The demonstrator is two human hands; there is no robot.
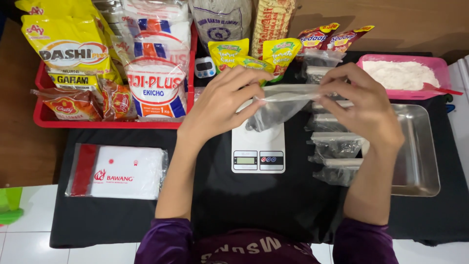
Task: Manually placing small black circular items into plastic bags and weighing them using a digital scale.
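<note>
Far left: red plastic crate (41,117) w/ seasoning packs. Near left: flat pack of clear plastic bags (117,171). Centre: left hand (220,105) and right hand (364,105) each pinch shut on one end of a small clear plastic pouch w/ dark contents (278,105), held just above a white digital kitchen scale (258,146). Right: row of filled pouches (334,146), steel tray (415,151), pink tub of white powder (403,73).

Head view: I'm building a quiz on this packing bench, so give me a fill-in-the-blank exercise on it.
1. Both hands hold a small clear ____ above the white kitchen scale.
2. The white powder sits in a ____ tray.
3. The filled bags lie in a row left of the ____ tray.
Missing words: plastic bag; pink; metal
</note>
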